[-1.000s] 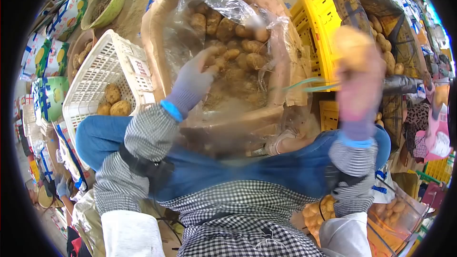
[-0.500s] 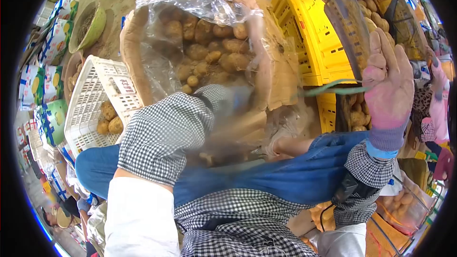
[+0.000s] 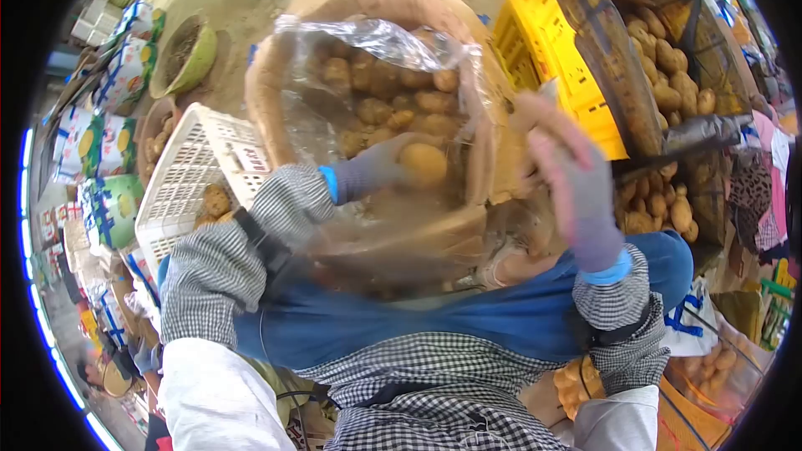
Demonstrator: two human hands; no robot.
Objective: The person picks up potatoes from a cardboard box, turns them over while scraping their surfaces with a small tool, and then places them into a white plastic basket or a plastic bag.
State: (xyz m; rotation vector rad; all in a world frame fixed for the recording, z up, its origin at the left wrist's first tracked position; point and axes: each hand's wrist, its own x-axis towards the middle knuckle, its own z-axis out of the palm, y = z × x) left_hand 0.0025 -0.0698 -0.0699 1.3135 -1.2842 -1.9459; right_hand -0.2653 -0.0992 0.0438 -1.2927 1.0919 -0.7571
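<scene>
My left hand (image 3: 376, 171), in a grey glove, is closed on a potato (image 3: 423, 164) above the front part of a plastic-lined cardboard bin (image 3: 493, 146). More potatoes (image 3: 372, 108) lie inside the clear plastic liner (image 3: 376, 33). My right hand (image 3: 576, 179), in a pink and grey glove, is in the air beside the bin's right edge. Motion smears its fingers, so I cannot make out whether they hold anything.
At left a white plastic crate (image 3: 180, 171) holds a few potatoes, near a green basket (image 3: 184, 58). At right stand a yellow crate (image 3: 555, 50) and a brown-lined container (image 3: 585, 38) with potatoes. Printed boxes (image 3: 109, 146) stack at far left.
My right hand has come left and down from beside the brown-lined container towards the bin, its spread fingers now blurred. My left hand, blurred before, now shows a potato in its grip.
</scene>
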